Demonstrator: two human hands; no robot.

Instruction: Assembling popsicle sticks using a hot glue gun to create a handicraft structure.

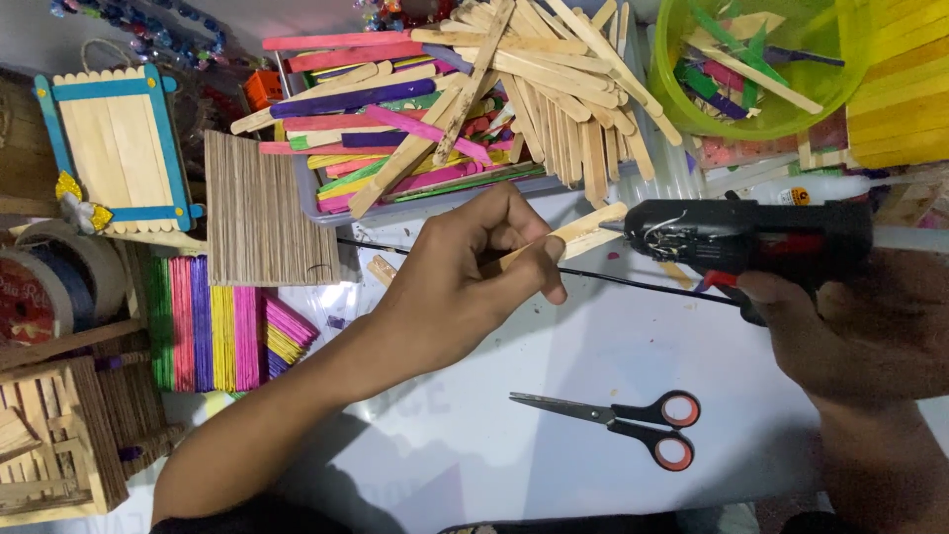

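Observation:
My left hand (465,272) pinches a plain wooden craft stick (578,233) above the white table, its free end pointing right. My right hand (850,326) grips a black hot glue gun (751,237) with a finger on its red trigger. The gun's nozzle touches or nearly touches the stick's right end. A thin black cord (633,282) runs across the table under both hands.
Scissors (623,420) with black and red handles lie on the table below. A tray (415,213) of coloured and plain sticks sits behind, with a green bowl (672,94) of sticks at right. Stick panels (257,213), a blue-framed stick piece (119,148), tape rolls (49,287) and a small wooden house (59,440) crowd the left.

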